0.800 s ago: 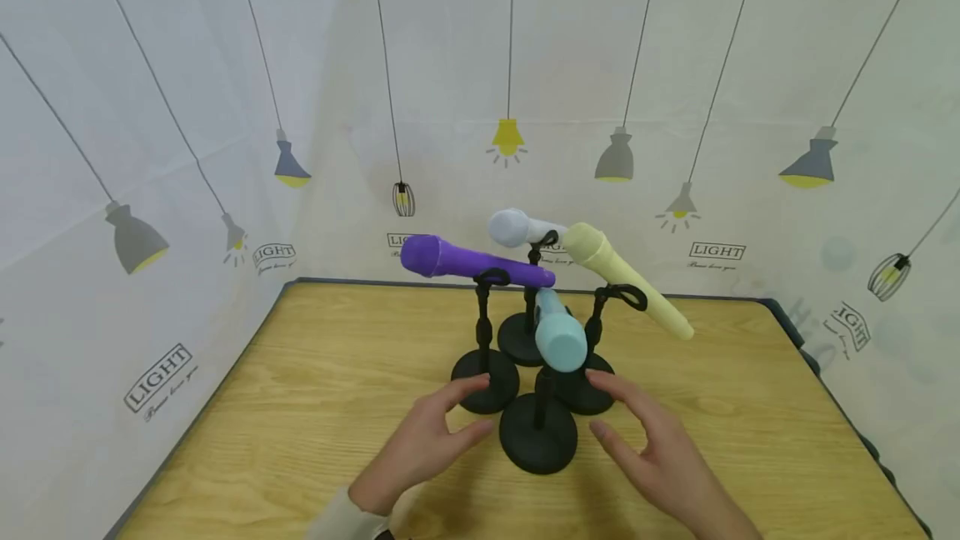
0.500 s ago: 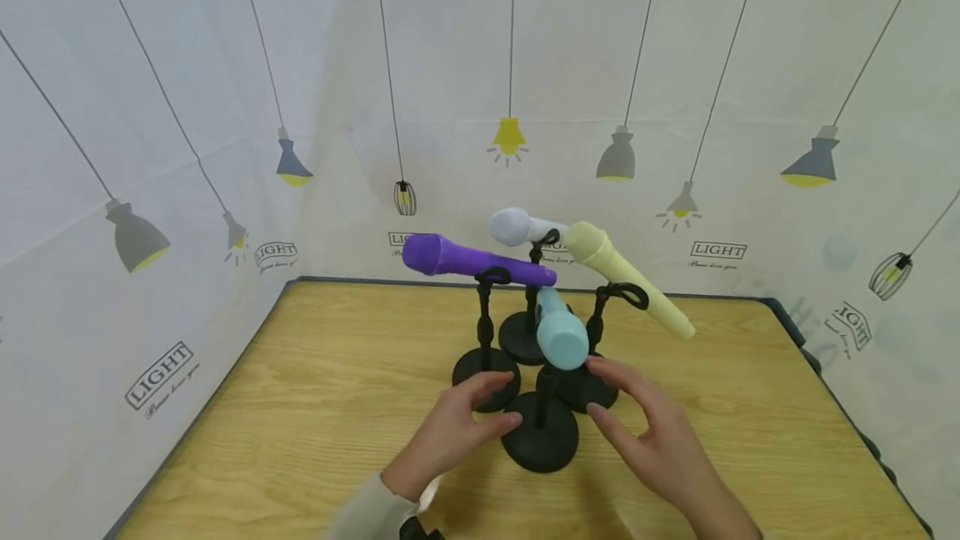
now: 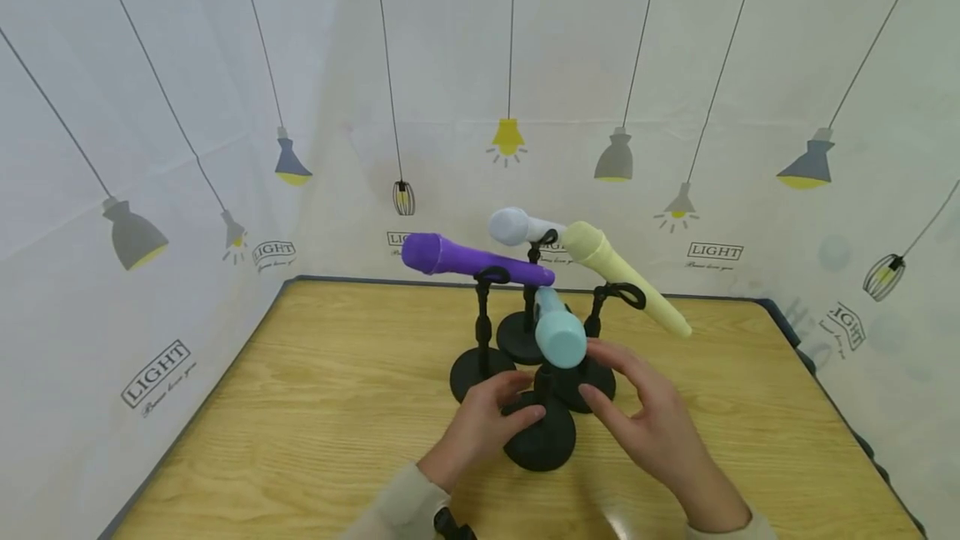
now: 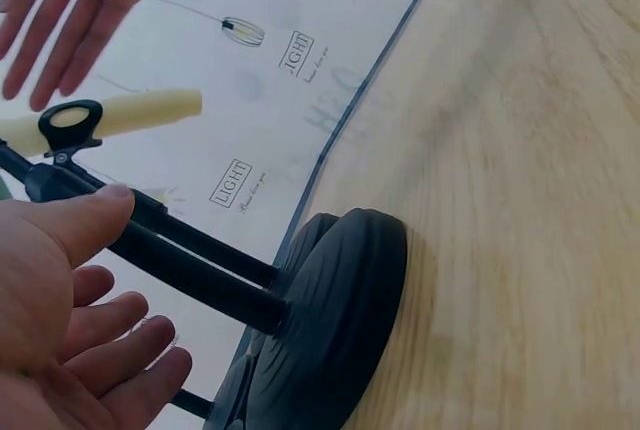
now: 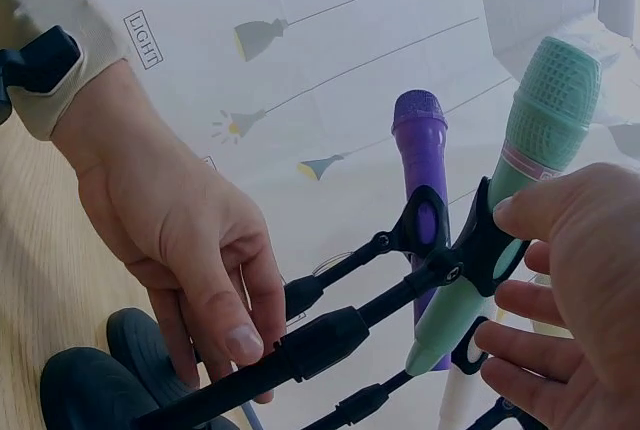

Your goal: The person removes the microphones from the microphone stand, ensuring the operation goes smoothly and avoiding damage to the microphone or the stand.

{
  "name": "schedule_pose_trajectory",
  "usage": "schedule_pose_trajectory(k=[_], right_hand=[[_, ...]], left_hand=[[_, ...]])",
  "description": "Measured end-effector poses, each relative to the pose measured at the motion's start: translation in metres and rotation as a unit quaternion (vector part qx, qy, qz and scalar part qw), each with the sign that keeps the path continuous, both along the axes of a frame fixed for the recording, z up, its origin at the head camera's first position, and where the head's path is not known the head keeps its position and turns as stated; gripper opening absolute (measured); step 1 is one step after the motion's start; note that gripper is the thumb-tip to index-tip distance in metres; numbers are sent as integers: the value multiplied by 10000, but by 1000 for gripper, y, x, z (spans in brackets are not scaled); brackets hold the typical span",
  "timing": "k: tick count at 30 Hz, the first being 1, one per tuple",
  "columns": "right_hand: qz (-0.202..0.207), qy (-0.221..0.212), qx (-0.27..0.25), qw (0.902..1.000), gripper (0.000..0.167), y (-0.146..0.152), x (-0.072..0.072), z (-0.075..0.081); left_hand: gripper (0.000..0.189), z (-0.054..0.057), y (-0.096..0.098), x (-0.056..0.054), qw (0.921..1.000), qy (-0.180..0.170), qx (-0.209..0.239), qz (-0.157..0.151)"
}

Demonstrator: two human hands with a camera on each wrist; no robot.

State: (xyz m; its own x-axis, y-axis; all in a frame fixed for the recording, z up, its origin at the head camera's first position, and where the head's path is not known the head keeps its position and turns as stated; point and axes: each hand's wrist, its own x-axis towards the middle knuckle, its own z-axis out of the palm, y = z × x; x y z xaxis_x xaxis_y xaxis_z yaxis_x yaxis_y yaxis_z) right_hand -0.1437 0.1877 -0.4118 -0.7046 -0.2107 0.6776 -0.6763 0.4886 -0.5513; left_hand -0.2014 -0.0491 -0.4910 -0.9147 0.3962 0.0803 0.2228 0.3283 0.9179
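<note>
Nearest me, a pale blue microphone (image 3: pixel 561 338) sits in the clip of a black stand (image 3: pixel 551 444); it looks mint green in the right wrist view. My left hand (image 3: pixel 483 419) is beside that stand's pole (image 4: pixel 205 285), thumb on one side and loosely bent fingers on the other, without a visible firm grip. My right hand (image 3: pixel 648 423) is right of the microphone, fingers spread; in the right wrist view its thumb (image 5: pixel 530 212) reaches close to the clip (image 5: pixel 490 240). Whether it touches is unclear.
Close behind stand a purple microphone (image 3: pixel 480 262), a white microphone (image 3: pixel 517 227) and a yellow microphone (image 3: pixel 626 277), each on a black stand with a round base. The bases crowd together on the wooden table (image 3: pixel 337 373). A lamp-printed sheet (image 3: pixel 450 65) surrounds the table.
My left hand has moved right, from beside the bases to the front stand's pole. My right hand has risen slightly and come closer to the blue microphone. The stands have stayed put.
</note>
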Motion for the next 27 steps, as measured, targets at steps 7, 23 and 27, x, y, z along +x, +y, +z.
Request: schedule_pose_trajectory(k=[7, 23, 27], right_hand=[[1, 141, -35, 9999, 61, -2, 0, 4], [-35, 217, 67, 9997, 60, -2, 3, 10], [-46, 279, 130, 9995, 61, -1, 6, 14]], left_hand=[[33, 0, 8, -2, 9997, 219, 83, 3], [24, -5, 14, -2, 9990, 334, 299, 19], [21, -3, 14, 0, 9987, 454, 198, -74]])
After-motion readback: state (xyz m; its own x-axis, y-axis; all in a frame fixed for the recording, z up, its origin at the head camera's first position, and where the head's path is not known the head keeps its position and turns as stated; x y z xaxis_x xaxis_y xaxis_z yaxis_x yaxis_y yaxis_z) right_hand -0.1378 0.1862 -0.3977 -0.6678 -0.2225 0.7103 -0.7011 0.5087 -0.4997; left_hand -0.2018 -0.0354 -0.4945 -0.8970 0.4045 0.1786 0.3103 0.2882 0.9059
